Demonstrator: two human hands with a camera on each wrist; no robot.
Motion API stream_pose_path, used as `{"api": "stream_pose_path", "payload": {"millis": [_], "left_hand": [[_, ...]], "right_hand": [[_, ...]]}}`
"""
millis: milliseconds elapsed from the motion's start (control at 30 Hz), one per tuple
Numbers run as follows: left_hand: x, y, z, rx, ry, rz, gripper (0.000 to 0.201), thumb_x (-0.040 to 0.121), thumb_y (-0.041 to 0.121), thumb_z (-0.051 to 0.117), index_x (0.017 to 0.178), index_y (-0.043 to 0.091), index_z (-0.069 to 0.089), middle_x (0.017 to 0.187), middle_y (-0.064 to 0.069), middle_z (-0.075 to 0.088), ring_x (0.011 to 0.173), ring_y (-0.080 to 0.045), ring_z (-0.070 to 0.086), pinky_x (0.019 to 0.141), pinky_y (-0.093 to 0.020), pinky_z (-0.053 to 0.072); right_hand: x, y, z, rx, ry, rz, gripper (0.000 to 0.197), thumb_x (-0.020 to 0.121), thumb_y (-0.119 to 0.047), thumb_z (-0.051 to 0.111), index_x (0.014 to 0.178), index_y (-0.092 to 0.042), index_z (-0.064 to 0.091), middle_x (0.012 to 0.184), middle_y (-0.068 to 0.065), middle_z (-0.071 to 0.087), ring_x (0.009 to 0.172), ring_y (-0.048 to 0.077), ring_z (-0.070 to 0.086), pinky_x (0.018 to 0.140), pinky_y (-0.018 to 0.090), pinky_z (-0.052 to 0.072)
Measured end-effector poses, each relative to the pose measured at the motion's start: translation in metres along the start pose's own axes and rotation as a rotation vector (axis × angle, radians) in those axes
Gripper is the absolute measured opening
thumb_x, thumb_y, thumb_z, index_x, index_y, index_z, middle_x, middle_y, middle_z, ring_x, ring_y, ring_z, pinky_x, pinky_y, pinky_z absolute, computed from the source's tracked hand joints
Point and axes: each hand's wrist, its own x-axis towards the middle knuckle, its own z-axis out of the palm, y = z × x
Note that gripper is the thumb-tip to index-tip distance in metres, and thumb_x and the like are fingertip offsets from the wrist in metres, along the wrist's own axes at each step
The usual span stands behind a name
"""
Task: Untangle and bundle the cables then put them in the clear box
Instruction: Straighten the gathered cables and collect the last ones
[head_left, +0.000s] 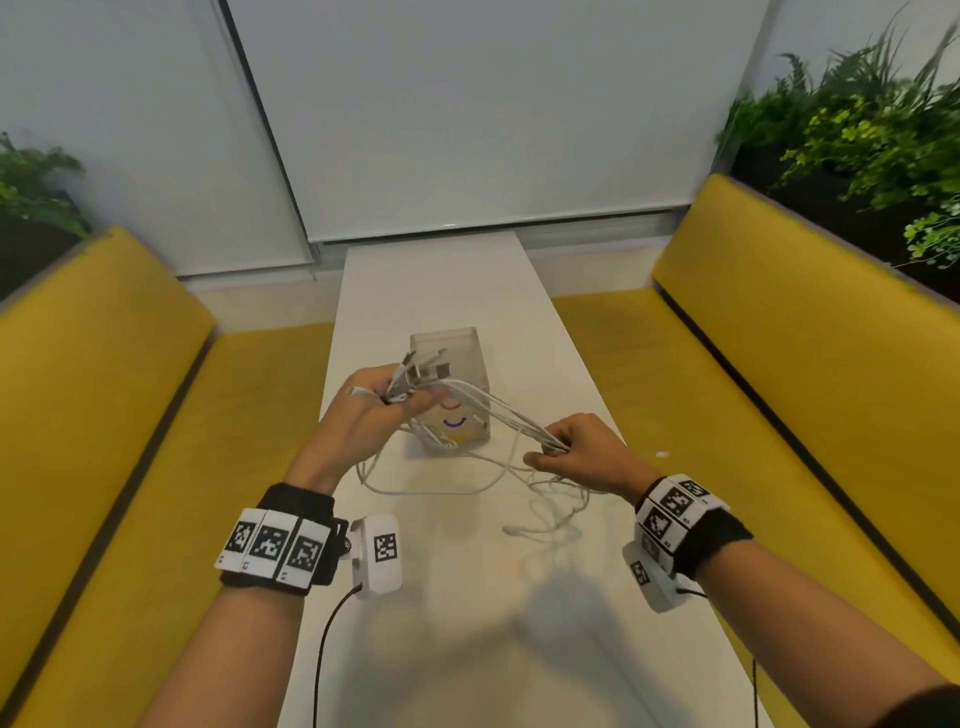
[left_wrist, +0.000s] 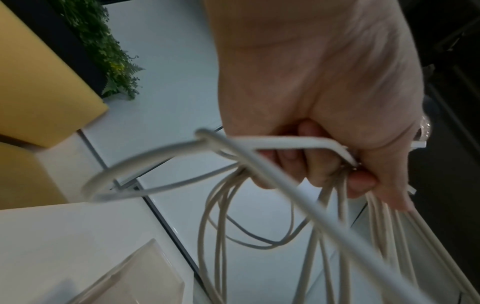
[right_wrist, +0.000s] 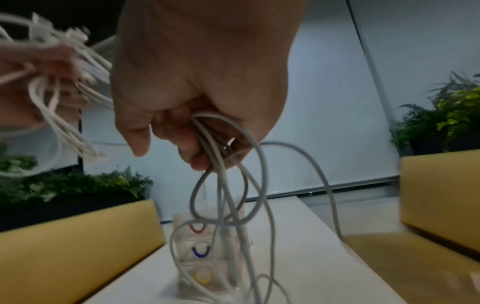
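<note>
Several white cables (head_left: 498, 410) stretch between both hands above a white table (head_left: 467, 597). My left hand (head_left: 379, 400) grips the plug ends, which fan out above its fingers, in front of the clear box (head_left: 452, 348). My right hand (head_left: 566, 447) grips the same strands lower to the right. Loose cable loops (head_left: 550, 499) trail on the table below. In the left wrist view curled fingers (left_wrist: 311, 164) clamp the cables (left_wrist: 259, 216). From the right wrist, fingers (right_wrist: 187, 139) close round hanging loops (right_wrist: 233, 195) above the box (right_wrist: 207, 253) with red, blue and yellow marks.
Yellow benches (head_left: 114, 415) (head_left: 810, 374) flank the narrow table on both sides. Planters with green plants (head_left: 872, 130) (head_left: 31, 187) sit behind the bench backs. White blinds (head_left: 467, 104) cover the far wall. A small white speck (head_left: 661, 454) lies on the table's right edge.
</note>
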Motion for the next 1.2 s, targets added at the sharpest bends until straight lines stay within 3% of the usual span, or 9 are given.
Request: {"api": "stream_pose_path", "payload": {"millis": [200,300,400,633,733,833,933,1067,1200], "left_hand": [[-0.001,0.015,-0.014,-0.064,0.146,0.004,0.005,0.091,0.016,0.067,0.09,0.02,0.07,0.071,0.035,0.068,0.072,0.016,0.062,0.068,-0.006,0.044],[-0.001,0.012,-0.025,-0.125,0.258,-0.002,0.037,0.082,0.042,0.075,0.107,0.015,0.072,0.088,0.012,0.068,0.082,-0.003,0.06,0.08,-0.029,0.048],[-0.002,0.021,-0.04,-0.21,0.373,-0.003,0.04,0.075,0.058,0.077,0.104,0.033,0.068,0.101,0.0,0.064,0.094,-0.019,0.059,0.09,-0.051,0.049],[0.004,0.03,-0.063,-0.294,0.476,0.04,0.021,0.077,0.05,0.077,0.089,0.033,0.072,0.068,0.016,0.064,0.068,-0.008,0.056,0.077,-0.038,0.048],[0.01,0.029,-0.058,-0.323,0.471,0.05,0.036,0.069,0.06,0.079,0.091,0.032,0.071,0.068,0.013,0.061,0.067,-0.009,0.055,0.074,-0.036,0.046],[0.015,0.034,-0.049,-0.152,0.305,0.072,0.027,0.084,0.051,0.069,0.094,0.026,0.074,0.079,0.006,0.068,0.08,-0.013,0.06,0.08,-0.039,0.048],[0.024,0.033,-0.028,0.009,0.157,0.095,0.032,0.089,0.041,0.069,0.104,0.013,0.072,0.097,0.001,0.073,0.088,-0.009,0.065,0.083,-0.031,0.049],[0.033,0.032,0.009,0.16,-0.051,0.097,0.007,0.089,0.033,0.07,0.096,0.033,0.071,0.095,0.023,0.07,0.084,0.015,0.064,0.069,-0.007,0.044],[0.036,0.039,0.034,0.186,-0.11,0.161,0.018,0.086,0.035,0.074,0.099,0.022,0.076,0.089,0.01,0.076,0.085,-0.003,0.07,0.075,-0.025,0.052]], "right_hand": [[-0.007,0.03,-0.008,0.02,-0.168,0.15,0.037,0.083,-0.04,0.074,0.057,-0.02,0.058,0.051,-0.005,0.063,0.047,0.006,0.056,0.053,0.019,0.044],[-0.007,0.043,-0.01,-0.103,-0.239,0.155,0.034,0.081,-0.036,0.076,0.058,-0.023,0.055,0.056,-0.006,0.061,0.052,0.009,0.054,0.056,0.023,0.042],[-0.016,0.07,-0.011,-0.199,-0.278,0.232,0.035,0.077,-0.04,0.078,0.063,-0.021,0.052,0.061,-0.003,0.057,0.057,0.013,0.051,0.058,0.028,0.04],[-0.044,0.122,-0.013,-0.23,-0.153,0.375,0.055,0.066,-0.062,0.078,0.068,-0.02,0.043,0.061,-0.003,0.041,0.058,0.014,0.037,0.058,0.029,0.028],[-0.054,0.13,-0.014,-0.314,-0.283,0.474,0.063,0.057,-0.055,0.087,0.1,-0.023,0.053,0.096,-0.003,0.061,0.089,0.018,0.059,0.073,0.028,0.045],[-0.05,0.129,-0.017,-0.358,-0.414,0.531,0.104,0.068,-0.031,0.087,0.151,-0.019,0.026,0.15,0.003,0.046,0.135,0.027,0.046,0.109,0.039,0.041],[-0.03,0.087,-0.028,-0.216,-0.33,0.367,0.094,0.081,-0.02,0.076,0.156,-0.018,0.018,0.157,0.009,0.035,0.14,0.026,0.039,0.112,0.035,0.036],[-0.01,-0.012,-0.034,0.188,-0.059,0.016,0.113,0.073,-0.033,0.085,0.157,-0.03,0.01,0.162,-0.011,0.02,0.146,0.006,0.022,0.113,0.023,0.022],[0.006,-0.076,-0.011,0.52,0.017,-0.203,0.089,0.072,-0.022,0.088,0.145,-0.022,0.037,0.14,-0.003,0.055,0.125,0.01,0.056,0.104,0.03,0.048]]}}
